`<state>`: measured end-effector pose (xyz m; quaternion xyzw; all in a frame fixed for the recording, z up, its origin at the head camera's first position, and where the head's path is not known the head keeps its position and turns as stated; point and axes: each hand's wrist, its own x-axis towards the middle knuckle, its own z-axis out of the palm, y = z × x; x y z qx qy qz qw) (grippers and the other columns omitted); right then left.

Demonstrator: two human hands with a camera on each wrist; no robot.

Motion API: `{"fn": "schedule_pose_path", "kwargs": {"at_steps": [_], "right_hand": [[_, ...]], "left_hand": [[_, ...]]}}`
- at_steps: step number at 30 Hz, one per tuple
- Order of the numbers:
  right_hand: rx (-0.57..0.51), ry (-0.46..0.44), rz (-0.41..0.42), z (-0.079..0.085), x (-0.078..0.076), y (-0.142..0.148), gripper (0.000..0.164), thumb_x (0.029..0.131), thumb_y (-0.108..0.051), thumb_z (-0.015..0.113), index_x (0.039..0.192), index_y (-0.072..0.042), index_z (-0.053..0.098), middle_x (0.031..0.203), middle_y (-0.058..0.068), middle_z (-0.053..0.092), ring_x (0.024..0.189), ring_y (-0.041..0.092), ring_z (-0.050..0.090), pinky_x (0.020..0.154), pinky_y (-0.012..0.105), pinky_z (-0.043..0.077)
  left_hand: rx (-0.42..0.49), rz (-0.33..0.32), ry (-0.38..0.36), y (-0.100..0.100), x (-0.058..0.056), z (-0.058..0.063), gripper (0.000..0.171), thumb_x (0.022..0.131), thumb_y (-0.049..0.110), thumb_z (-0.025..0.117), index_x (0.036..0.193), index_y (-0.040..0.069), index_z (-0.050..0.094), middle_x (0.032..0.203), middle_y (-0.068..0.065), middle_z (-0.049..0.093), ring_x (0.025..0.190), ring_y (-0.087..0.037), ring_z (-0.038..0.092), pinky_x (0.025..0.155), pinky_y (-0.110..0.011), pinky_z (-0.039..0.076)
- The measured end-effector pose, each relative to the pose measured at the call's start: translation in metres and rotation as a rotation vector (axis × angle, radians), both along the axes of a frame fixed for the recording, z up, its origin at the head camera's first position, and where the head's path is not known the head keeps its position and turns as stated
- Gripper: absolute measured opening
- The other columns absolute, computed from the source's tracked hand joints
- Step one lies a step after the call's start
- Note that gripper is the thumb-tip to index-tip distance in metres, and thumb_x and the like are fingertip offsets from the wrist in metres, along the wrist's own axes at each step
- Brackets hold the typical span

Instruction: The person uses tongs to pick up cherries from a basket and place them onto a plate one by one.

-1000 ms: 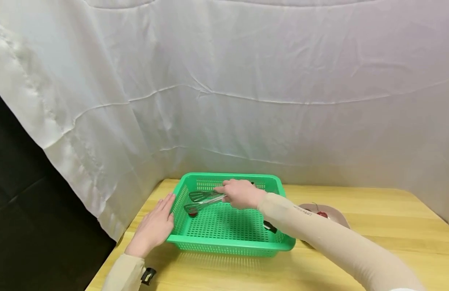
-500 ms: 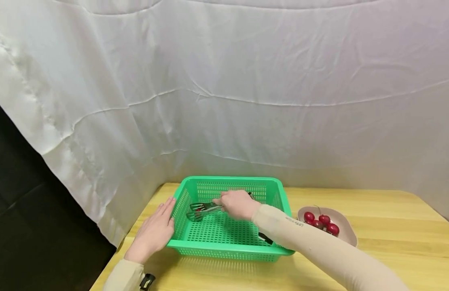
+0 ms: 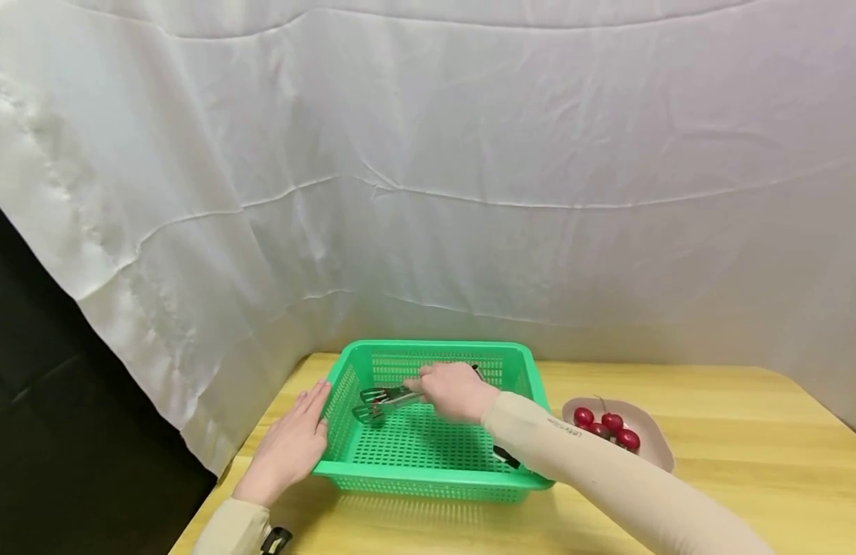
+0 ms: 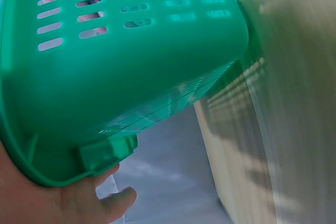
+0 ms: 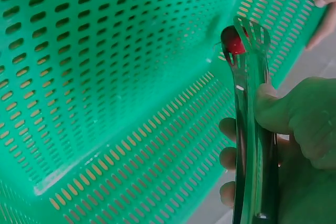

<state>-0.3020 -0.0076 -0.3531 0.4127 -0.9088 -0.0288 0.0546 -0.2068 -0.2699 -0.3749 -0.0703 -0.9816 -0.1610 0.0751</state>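
Note:
A green plastic basket [image 3: 435, 473] with slotted walls stands on the table. Inside it, my right hand [image 3: 456, 391] grips metal tongs [image 5: 257, 129] by their arms, thumb on one side and fingers on the other. The slotted tong heads have closed about a dark red cherry [image 5: 232, 39] near the basket's left end; in the head view it is mostly hidden by them. My left hand [image 3: 289, 443] rests on the basket's left rim with its fingers extended. In the left wrist view, that hand [image 4: 68, 200] touches the rim at a corner.
Right of the basket, a pinkish plate [image 3: 653, 439] bears several cherries [image 3: 628, 439], partly behind my right forearm [image 3: 594, 470]. A pale curtain [image 3: 428, 254] hangs behind the wooden table [image 3: 747, 432]. Dark cloth [image 3: 74, 432] lies beyond the left edge.
The tongs were spread with the cherry below one arm; they have come together around it. My right forearm dropped slightly, uncovering the plate of cherries. The left hand stays on the rim.

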Motion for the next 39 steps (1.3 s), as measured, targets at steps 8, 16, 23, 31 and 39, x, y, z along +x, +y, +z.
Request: {"fn": "schedule_pose_path", "kwargs": {"at_steps": [8,16,23,31,39], "right_hand": [[-0.031,0.046,0.038,0.026,-0.002,0.006,0.045,0.096,-0.023,0.065,0.140,-0.022,0.059,0.105,0.000,0.063,0.094,0.019,0.062,0.051,0.024,0.048],[-0.053,0.128,0.062,0.053,0.010,0.027,0.047,0.094,-0.024,0.068,0.140,-0.021,0.059,0.109,-0.002,0.063,0.089,0.018,0.060,0.048,0.021,0.041],[-0.158,0.207,0.106,0.053,0.025,0.054,0.049,0.091,-0.018,0.071,0.139,-0.021,0.059,0.093,-0.007,0.058,0.081,0.012,0.055,0.046,0.018,0.036],[-0.247,0.233,0.098,0.047,0.036,0.095,0.051,0.091,-0.015,0.072,0.140,-0.019,0.058,0.100,-0.005,0.061,0.076,0.012,0.055,0.046,0.020,0.036],[-0.283,0.210,0.021,0.040,0.050,0.140,0.055,0.091,-0.013,0.071,0.143,-0.017,0.054,0.105,-0.004,0.061,0.076,0.012,0.052,0.048,0.018,0.036]], "left_hand": [[-0.013,0.011,-0.010,-0.010,0.002,0.004,0.056,0.103,0.016,0.037,0.155,0.001,0.023,0.161,-0.016,0.017,0.143,-0.045,0.020,0.111,-0.063,0.020],[-0.030,0.000,0.006,-0.015,0.000,0.008,0.057,0.102,0.015,0.038,0.155,0.000,0.023,0.161,-0.017,0.017,0.143,-0.046,0.020,0.111,-0.063,0.021],[-0.035,-0.008,0.022,-0.015,-0.002,0.008,0.056,0.102,0.014,0.037,0.155,0.000,0.023,0.161,-0.016,0.017,0.143,-0.046,0.020,0.112,-0.061,0.020],[-0.014,-0.001,-0.002,-0.011,0.002,0.005,0.057,0.103,0.015,0.037,0.155,0.001,0.022,0.161,-0.016,0.016,0.143,-0.045,0.019,0.112,-0.063,0.020],[-0.003,-0.002,0.011,-0.009,0.003,0.006,0.056,0.103,0.015,0.036,0.155,0.000,0.023,0.161,-0.016,0.017,0.143,-0.044,0.020,0.113,-0.060,0.019]]}}
